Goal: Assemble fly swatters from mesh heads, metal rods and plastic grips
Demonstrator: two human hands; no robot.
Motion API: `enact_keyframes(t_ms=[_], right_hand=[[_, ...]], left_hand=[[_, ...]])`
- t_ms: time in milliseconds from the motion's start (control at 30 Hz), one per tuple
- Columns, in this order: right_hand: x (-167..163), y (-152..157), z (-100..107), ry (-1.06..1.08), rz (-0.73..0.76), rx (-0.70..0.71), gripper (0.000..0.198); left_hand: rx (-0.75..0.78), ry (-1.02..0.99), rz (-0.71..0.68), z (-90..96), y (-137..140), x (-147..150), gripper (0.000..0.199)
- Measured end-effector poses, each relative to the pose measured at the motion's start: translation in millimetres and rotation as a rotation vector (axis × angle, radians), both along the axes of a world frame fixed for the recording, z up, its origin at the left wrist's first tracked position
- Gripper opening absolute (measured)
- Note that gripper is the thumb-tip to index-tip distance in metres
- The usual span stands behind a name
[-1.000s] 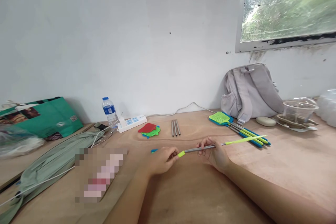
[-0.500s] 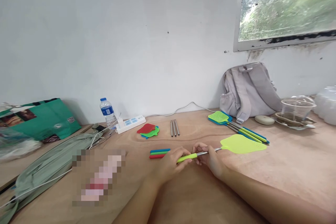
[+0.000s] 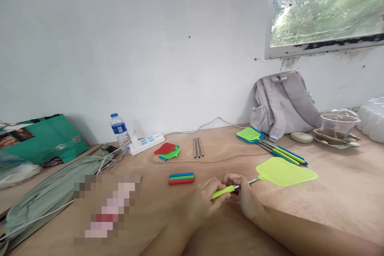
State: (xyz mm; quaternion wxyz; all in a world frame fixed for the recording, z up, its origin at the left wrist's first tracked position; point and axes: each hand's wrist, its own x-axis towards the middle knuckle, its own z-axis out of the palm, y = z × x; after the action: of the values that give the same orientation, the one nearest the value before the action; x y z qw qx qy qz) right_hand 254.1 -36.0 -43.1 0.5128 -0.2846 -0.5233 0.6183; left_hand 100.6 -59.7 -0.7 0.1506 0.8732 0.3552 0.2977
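Head view shows both hands meeting low over the wooden table [image 3: 330, 200]. Her left hand [image 3: 201, 204] is clenched around the green handle [image 3: 222, 192] of a fly swatter [image 3: 270, 174], and the right hand [image 3: 244, 194] pinches the metal shaft [image 3: 249, 182] just beside it. The swatter's head [image 3: 285, 171] lies flat on the table, pointing right. From here, it looks like the shaft is being pushed into the grip; done well, both hands stay in line with the rod so it slides straight. 3 spare grips [image 3: 181, 178] lie just left, 3 bare rods [image 3: 197, 147] farther back, finished swatters [image 3: 270, 146] near the backpack [image 3: 283, 102].
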Motion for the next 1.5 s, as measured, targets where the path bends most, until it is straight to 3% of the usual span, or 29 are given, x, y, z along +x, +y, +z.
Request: enact_keyframes(t_ms=[267, 500, 567, 633, 733, 800, 867, 933, 1033, 1133, 1333, 1433, 1500], right_hand=[[-3, 11, 10, -0.047, -0.168, 0.057, 0.02], [-7, 11, 19, 0.095, 0.083, -0.026, 0.025], [-2, 16, 24, 0.08, 0.046, 0.012, 0.03], [12, 27, 29, -0.046, -0.16, 0.058, 0.038], [52, 48, 34, -0.52, -0.573, 0.191, 0.036], [86, 60, 35, -0.948, -0.721, 0.317, 0.025], [119, 69, 34, -1.278, -0.827, 0.27, 0.025], [146, 74, 30, -1.465, -0.872, 0.228, 0.028], [174, 78, 23, -1.547, -0.962, 0.161, 0.023], [193, 79, 17, -1.519, -1.004, 0.185, 0.015], [201, 77, 17, -1.625, -1.077, 0.137, 0.011], [179, 76, 20, -1.689, -1.115, 0.262, 0.016], [150, 75, 19, -1.634, -0.989, 0.448, 0.019]], left_hand=[[-0.103, -0.09, 0.077, -1.4, 4, 6, 0.019], [-0.166, -0.257, 0.109, -12.5, 15, 6, 0.017], [-0.133, -0.276, 0.138, -13.8, 19, 3, 0.016], [-0.089, -0.29, 0.194, -13.4, 25, -4, 0.015], [-0.045, -0.327, 0.298, -12.8, 40, -22, 0.012], [0.002, -0.343, 0.399, -13.3, 52, -38, 0.009], [0.061, -0.367, 0.51, -13.7, 64, -55, 0.007], [0.104, -0.397, 0.621, -13.6, 74, -72, 0.006], [0.145, -0.432, 0.778, -13.0, 83, -95, 0.009], [0.154, -0.439, 0.871, -14.2, 88, -110, 0.009], [0.132, -0.349, 0.843, -20.7, 96, -120, 0.006], [0.11, -0.266, 0.754, -21.5, 96, -116, 0.009], [0.091, -0.212, 0.689, -20.6, 94, -112, 0.013]])
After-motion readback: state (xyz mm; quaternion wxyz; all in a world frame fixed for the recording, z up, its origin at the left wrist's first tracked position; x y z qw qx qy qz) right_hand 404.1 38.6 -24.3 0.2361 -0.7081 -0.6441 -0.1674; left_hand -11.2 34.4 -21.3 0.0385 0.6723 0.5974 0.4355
